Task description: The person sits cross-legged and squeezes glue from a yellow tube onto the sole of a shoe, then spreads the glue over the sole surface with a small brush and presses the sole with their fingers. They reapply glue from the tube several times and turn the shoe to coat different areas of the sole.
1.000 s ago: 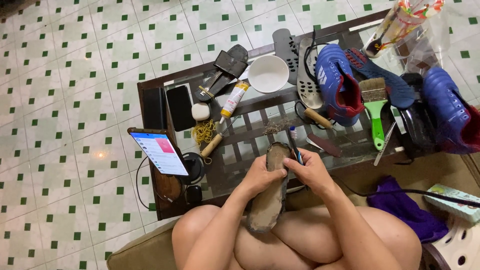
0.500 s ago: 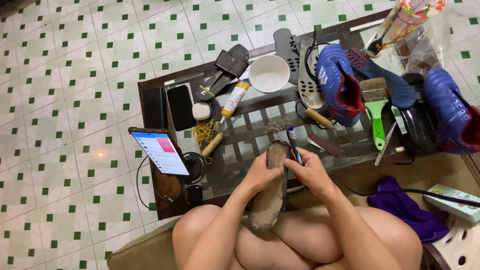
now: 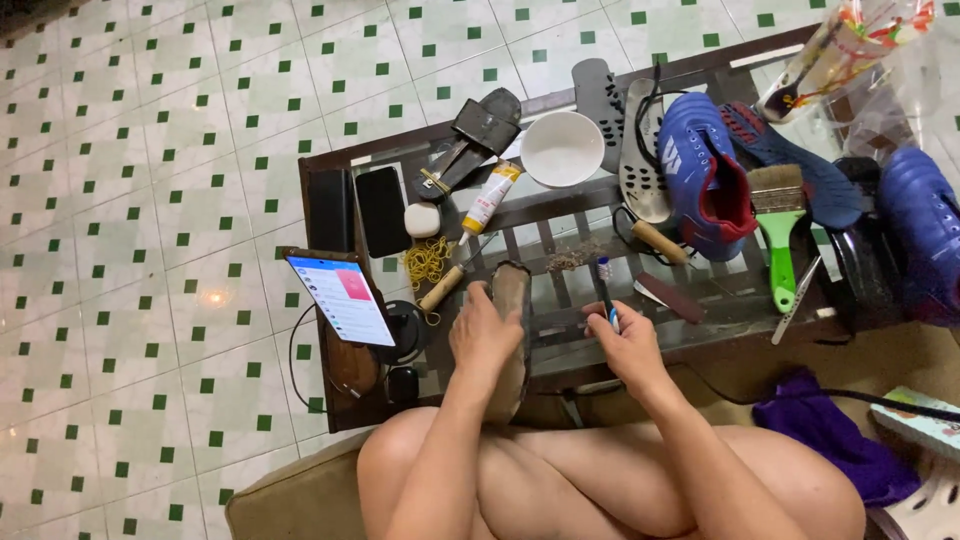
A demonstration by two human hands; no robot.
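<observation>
Floor: white tiles with green squares (image 3: pixel 150 150) lay bare left of the low dark glass-topped table (image 3: pixel 330 160).
Table edge: its near edge ran just beyond the knees; a lit phone (image 3: pixel 342 298) leaned at the near-left corner.
Left hand (image 3: pixel 482 335): fingers wrapped around a worn brown shoe sole (image 3: pixel 512 300), upright against the near edge.
Right hand (image 3: pixel 625 345): fingers pinched a blue-handled toothbrush (image 3: pixel 606 290), just right of the sole, apart.
Far side: crowded with blue sports shoes (image 3: pixel 700 170).

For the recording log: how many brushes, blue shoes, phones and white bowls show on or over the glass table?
Brushes: 2, the toothbrush in the right hand and the green-handled paintbrush.
Blue shoes: 2.
Phones: 2, one lit on a stand, one dark and flat.
White bowls: 1.
Total: 7.
</observation>
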